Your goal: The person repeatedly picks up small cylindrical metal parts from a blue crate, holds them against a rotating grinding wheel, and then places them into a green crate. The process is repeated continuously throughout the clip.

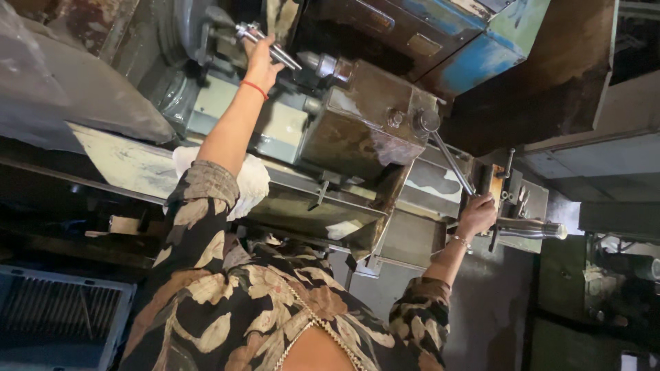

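Note:
My left hand [260, 62], with a red thread at the wrist, is stretched out and closed around a shiny steel handle [278, 51] near the round grey part of a metal-working machine [185, 41]. Over at the right edge of the machine, my right hand [476, 214] wears a thin bracelet. It grips the lower end of a long thin steel lever [450, 159]. That lever runs up to a round hub [427, 121] on a rusty brown box-shaped housing [357, 124]. Both sleeves are a dark floral print.
A white cloth [251, 180] lies on the machine's ledge under my left forearm. A thick polished cylinder handle [533, 228] sticks out just right of my right hand. A blue-green casing [481, 48] sits behind, and a grey grille [55, 316] is at lower left.

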Demonstrator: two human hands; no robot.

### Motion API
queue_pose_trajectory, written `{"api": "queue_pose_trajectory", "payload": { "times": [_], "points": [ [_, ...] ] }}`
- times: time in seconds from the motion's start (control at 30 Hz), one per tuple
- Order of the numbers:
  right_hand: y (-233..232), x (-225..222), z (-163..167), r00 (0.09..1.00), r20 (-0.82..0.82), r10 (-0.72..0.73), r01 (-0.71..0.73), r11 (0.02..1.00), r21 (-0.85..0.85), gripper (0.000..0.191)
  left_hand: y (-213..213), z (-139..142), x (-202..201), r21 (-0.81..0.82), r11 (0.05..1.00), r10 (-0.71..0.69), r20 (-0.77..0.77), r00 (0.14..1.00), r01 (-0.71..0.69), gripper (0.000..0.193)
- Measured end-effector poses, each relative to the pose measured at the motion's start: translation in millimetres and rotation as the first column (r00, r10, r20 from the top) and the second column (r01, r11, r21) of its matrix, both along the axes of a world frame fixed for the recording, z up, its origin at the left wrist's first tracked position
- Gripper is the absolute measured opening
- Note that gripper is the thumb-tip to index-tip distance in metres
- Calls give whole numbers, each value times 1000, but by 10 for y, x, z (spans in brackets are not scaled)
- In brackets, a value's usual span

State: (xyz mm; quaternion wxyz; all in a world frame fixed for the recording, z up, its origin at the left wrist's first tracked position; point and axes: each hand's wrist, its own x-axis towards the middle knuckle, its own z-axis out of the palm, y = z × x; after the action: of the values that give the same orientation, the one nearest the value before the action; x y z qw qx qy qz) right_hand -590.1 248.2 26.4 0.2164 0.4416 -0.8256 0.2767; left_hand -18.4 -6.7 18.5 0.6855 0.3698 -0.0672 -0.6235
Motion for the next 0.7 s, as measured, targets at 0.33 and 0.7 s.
{"api": "queue_pose_trajectory", "payload": {
  "times": [0.33,0.7],
  "points": [
    [145,-30,-35,985,168,28,-51,990,134,56,46,48,98,-39,985,155,-185,970,-165,64],
    [417,256,98,974,24,225,-226,974,15,40,97,156,69,-95,984,130,-174,976,-148,69]
  ]
}}
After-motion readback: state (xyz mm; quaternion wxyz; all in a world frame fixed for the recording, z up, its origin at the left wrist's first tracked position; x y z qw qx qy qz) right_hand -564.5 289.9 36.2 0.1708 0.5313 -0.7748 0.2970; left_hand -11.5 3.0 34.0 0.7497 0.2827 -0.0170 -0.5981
